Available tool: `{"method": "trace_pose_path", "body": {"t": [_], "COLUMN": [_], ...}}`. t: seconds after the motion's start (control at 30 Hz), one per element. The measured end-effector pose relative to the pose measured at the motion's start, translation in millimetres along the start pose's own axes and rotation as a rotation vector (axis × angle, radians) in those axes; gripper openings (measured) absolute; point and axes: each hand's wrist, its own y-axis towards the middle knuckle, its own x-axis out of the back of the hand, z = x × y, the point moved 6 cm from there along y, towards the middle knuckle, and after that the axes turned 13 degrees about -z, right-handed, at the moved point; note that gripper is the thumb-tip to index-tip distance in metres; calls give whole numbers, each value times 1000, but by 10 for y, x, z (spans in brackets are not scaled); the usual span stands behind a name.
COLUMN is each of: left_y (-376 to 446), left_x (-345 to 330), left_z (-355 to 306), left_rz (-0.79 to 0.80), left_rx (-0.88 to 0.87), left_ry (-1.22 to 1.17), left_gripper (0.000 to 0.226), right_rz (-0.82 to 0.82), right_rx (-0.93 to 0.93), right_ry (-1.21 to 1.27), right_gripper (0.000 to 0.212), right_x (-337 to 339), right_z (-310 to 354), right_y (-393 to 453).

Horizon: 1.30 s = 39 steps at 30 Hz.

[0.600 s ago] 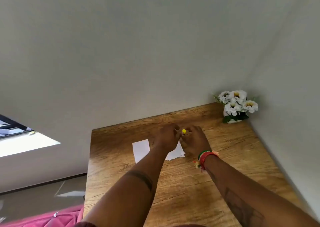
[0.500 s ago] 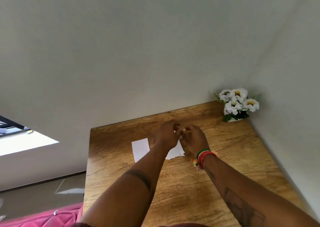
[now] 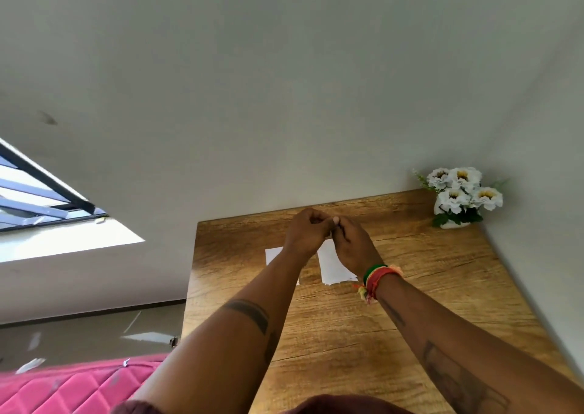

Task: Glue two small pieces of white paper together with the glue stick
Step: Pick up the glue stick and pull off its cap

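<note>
- Both hands meet above the far part of the wooden bench (image 3: 363, 328), fingers curled together.
- Left hand (image 3: 305, 233) and right hand (image 3: 352, 246): fingers curled in a grip on something small; what it is cannot be told.
- One white paper (image 3: 331, 265) lies on the bench beneath the right hand; another paper (image 3: 273, 254) lies beside it under the left wrist.
- White flowers (image 3: 463, 192) stand at the bench's far right corner.

Soft, even daylight enters from the black-framed window (image 3: 41, 192) at left, whose sill glares white, while the brown wood-grain worktop (image 3: 426, 287) shows faint shadows and the wide lens bends walls at the edges.
</note>
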Motion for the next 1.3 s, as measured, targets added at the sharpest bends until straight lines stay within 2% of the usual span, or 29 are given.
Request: {"method": "trace_pose_path", "body": {"t": [0.27,0.53,0.67,0.8,0.9,1.0,1.17,1.3], "left_y": [-192,-277,-283,-266,-244,-213,-137,-57], "left_x": [230,315,379,458,486,513,648,928], "left_z": [52,-56,-70,-66,-104,-104,44,218], "left_rz": [59,38,14,39,50,-3,-227,-413], "left_rx": [136,129,117,123,120,112,105,53], "left_ry": [-115,-145,-147,-163,-133,-131,-153,30], "left_gripper": [23,24,18,22,24,24,10,11], "right_rz": [61,54,51,71,112,138,96,90], "right_rx": [217,311,351,402,391,341,112,6], "right_ry": [-197,-239,-247,-246,-188,-101,-50,5], "right_gripper": [29,20,21,27,23,32,48,49], "right_x": [29,9,-17,-64,-110,-137,-203,-285], "right_z": [229,353,384,391,413,474,276,200], "right_y": [-216,-269,-254,-238,-230,-270,-282,-252]}}
